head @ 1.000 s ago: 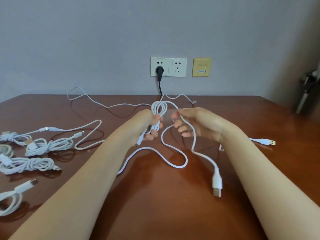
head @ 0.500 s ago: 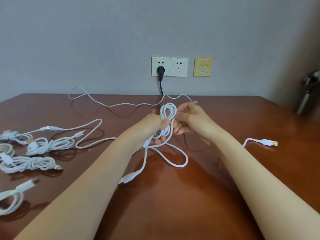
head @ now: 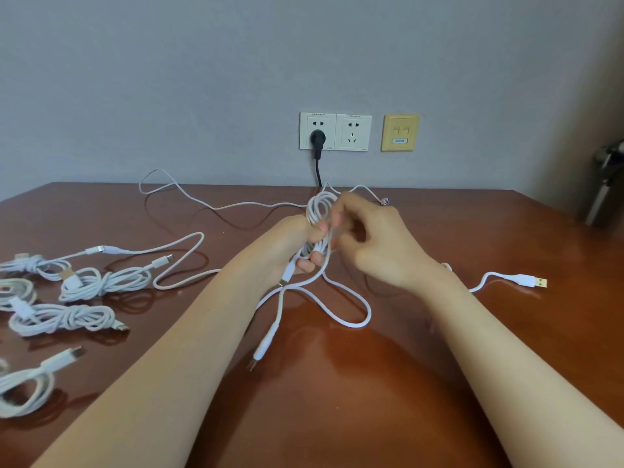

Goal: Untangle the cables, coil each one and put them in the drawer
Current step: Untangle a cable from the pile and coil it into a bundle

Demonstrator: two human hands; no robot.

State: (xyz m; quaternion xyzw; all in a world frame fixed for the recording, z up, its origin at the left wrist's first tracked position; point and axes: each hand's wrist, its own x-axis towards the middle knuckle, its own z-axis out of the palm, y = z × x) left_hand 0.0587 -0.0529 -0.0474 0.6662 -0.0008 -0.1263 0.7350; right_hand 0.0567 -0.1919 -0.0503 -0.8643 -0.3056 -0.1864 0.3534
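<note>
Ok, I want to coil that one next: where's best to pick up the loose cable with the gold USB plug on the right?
Probably its white plug housing, just behind the gold tip, pinched from above by the right hand once it leaves the half-wound cable. It lies flat on the table, tip pointing right, and is thicker and stiffer than the thin cord trailing left.
</note>
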